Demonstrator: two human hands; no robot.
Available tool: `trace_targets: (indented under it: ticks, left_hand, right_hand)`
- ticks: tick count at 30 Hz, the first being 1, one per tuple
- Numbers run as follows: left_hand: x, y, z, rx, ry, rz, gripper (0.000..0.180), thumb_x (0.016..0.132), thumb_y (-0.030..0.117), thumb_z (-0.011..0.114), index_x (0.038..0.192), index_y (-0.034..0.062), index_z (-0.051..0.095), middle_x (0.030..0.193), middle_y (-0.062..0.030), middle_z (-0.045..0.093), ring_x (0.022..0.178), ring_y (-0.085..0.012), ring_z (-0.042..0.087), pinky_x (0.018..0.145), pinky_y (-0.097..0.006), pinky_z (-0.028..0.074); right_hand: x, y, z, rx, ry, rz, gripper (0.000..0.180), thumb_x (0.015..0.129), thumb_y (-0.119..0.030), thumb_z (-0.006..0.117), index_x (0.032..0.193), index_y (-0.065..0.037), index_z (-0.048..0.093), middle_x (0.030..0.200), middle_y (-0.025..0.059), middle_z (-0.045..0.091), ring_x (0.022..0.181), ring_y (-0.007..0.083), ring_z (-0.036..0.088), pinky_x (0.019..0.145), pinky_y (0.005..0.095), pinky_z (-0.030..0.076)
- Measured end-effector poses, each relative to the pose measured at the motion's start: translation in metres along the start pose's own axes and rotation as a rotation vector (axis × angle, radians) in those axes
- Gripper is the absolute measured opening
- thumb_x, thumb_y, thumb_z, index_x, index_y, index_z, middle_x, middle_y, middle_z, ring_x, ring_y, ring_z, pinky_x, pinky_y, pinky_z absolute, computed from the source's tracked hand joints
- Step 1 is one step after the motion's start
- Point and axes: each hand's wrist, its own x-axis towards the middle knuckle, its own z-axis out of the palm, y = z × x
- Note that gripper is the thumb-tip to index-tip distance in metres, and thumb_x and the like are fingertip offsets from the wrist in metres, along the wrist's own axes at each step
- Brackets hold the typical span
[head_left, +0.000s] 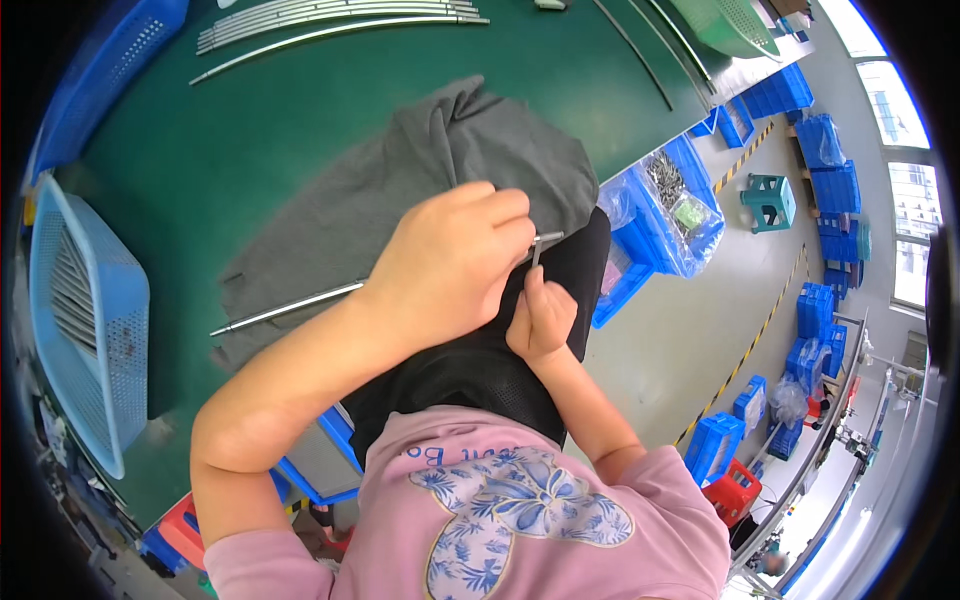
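A thin silvery metal rod (290, 305) runs slantwise across the grey cloth (340, 210) and under my left hand (455, 262). My left fingers are closed round it, and its far end (550, 237) sticks out past them to the right. Just below that end, my right hand (545, 318) is closed, pinching a short, narrow metal piece (537, 255) between thumb and finger. This piece stands nearly upright and meets the rod or lies just against it; the exact contact is too small to tell. Both hands are above my lap at the table's edge.
Several metal rods (340, 40) lie at the back of the green table (330, 110). A light blue basket (125, 330) with rods stands at left, near a darker blue basket (110, 80). Right of the table, blue bins (690, 250) hold small metal parts and bags. A teal stool (768, 203) stands beyond.
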Motion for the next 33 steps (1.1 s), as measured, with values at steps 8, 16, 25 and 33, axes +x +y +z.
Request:
trace_targets:
  ticks: [8, 16, 25, 33]
  left_hand:
    - [0.000, 0.000, -0.001, -0.017, 0.009, -0.009, 0.014, 0.065, -0.002, 0.068, 0.069, 0.0018, 0.055, 0.071, -0.0082, 0.050, 0.065, -0.0272, 0.051, 0.057, -0.037, 0.043]
    - [-0.003, 0.003, -0.008, 0.034, -0.028, -0.010, 0.014, 0.066, -0.001, 0.067, 0.068, 0.0021, 0.053, 0.071, -0.0087, 0.051, 0.067, -0.0282, 0.052, 0.058, -0.038, 0.043]
    - [0.001, 0.000, -0.015, 0.041, -0.041, -0.043, 0.014, 0.064, -0.005, 0.068, 0.069, 0.0012, 0.057, 0.072, -0.0074, 0.052, 0.065, -0.0270, 0.052, 0.056, -0.037, 0.043]
    - [0.001, 0.001, -0.010, 0.015, -0.035, -0.015, 0.016, 0.064, -0.004, 0.068, 0.069, 0.0021, 0.054, 0.071, -0.0084, 0.050, 0.064, -0.0281, 0.051, 0.056, -0.038, 0.043]
  right_hand:
    - [-0.006, -0.002, 0.004, 0.062, 0.038, 0.023, 0.048, 0.070, 0.010, 0.057, 0.119, 0.009, 0.058, 0.068, 0.0101, 0.057, 0.047, 0.0204, 0.049, 0.045, 0.0300, 0.037]
    - [0.008, -0.015, 0.010, 0.029, 0.037, 0.077, 0.044, 0.068, 0.007, 0.059, 0.112, 0.007, 0.063, 0.058, 0.0060, 0.052, 0.043, 0.0192, 0.046, 0.043, 0.0301, 0.036]
    - [0.012, -0.011, 0.021, 0.040, 0.134, 0.038, 0.051, 0.062, 0.001, 0.059, 0.113, 0.003, 0.065, 0.053, 0.0020, 0.042, 0.041, 0.0163, 0.041, 0.040, 0.0291, 0.033]
    - [0.010, -0.012, 0.013, 0.064, 0.100, 0.073, 0.050, 0.062, 0.002, 0.060, 0.111, 0.004, 0.066, 0.054, 0.0030, 0.046, 0.041, 0.0163, 0.043, 0.040, 0.0308, 0.035]
